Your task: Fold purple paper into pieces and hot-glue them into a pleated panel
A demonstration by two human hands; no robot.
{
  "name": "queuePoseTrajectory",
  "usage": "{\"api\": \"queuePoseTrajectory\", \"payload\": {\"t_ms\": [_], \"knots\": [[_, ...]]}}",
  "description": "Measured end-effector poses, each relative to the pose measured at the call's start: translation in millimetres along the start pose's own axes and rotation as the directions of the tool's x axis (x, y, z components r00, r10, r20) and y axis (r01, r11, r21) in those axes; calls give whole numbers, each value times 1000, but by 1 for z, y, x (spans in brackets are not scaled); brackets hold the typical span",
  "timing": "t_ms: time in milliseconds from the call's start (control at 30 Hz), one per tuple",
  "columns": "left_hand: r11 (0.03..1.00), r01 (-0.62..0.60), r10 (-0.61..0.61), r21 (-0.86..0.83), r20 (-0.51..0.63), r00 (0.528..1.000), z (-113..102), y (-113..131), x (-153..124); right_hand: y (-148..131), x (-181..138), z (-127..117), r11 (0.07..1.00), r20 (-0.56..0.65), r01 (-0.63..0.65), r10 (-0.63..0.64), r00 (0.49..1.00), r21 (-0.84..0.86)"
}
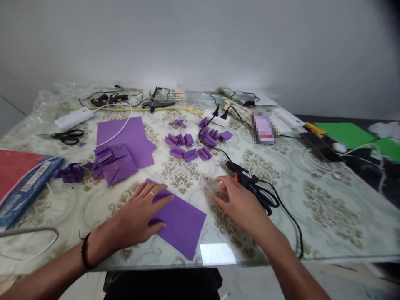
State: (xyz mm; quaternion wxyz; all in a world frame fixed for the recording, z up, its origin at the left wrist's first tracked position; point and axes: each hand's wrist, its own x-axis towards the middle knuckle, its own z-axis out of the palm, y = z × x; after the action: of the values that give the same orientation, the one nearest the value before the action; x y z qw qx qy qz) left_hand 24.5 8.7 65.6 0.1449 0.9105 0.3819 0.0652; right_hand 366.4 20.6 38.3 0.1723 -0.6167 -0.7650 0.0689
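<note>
A purple sheet of paper (183,218) lies at an angle near the table's front edge. My left hand (139,212) rests on its left part, fingers spread. To the right, my right hand (239,198) hovers low over the table with thumb and index finger apart, beside a see-through flat piece (210,185) whose kind I cannot make out. Past that hand lie a black glue gun (243,173) and black-handled scissors (265,198), partly hidden by the hand. Several small folded purple paper pieces (190,155) sit beyond the sheet.
At left are more purple sheets (125,129), a folded purple piece (117,166), another pair of scissors (70,136) and a blue-and-red packet (29,187). A white power strip (217,118), a blurred phone (264,128) and a dark phone (321,146) lie farther back. Cords cross the table.
</note>
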Motion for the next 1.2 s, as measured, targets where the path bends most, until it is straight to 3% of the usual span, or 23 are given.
{"api": "queuePoseTrajectory", "payload": {"t_ms": [133, 267, 400, 600, 800, 1033, 1200], "knots": [[988, -133, 138, -78, 67, 988, 10, -7, -12, -20, -14, -4, 996, -133, 90, -89, 987, -3], [992, -104, 106, -64, 26, 994, 19, -4, -30, -59, -56, 0, 928, 55, 279, -301, 952, 248], [997, -74, 75, 20, -25, 997, 21, 7, -42, -72, -85, 13, 862, 79, 374, -424, 902, 343], [991, -130, 133, 33, -91, 987, 11, 14, -37, -60, -80, 12, 826, -124, 414, -398, 909, 382], [985, -149, 141, -89, -93, 986, -1, 8, -21, -64, -68, 11, 834, -102, 318, -306, 947, 451], [974, -123, 97, -192, -141, 985, 9, -3, -10, -61, -58, 26, 851, -119, 240, -209, 971, 467], [955, -147, 106, -258, -166, 980, 11, -9, -9, -59, -48, 27, 833, -78, 221, -212, 974, 506]]}}
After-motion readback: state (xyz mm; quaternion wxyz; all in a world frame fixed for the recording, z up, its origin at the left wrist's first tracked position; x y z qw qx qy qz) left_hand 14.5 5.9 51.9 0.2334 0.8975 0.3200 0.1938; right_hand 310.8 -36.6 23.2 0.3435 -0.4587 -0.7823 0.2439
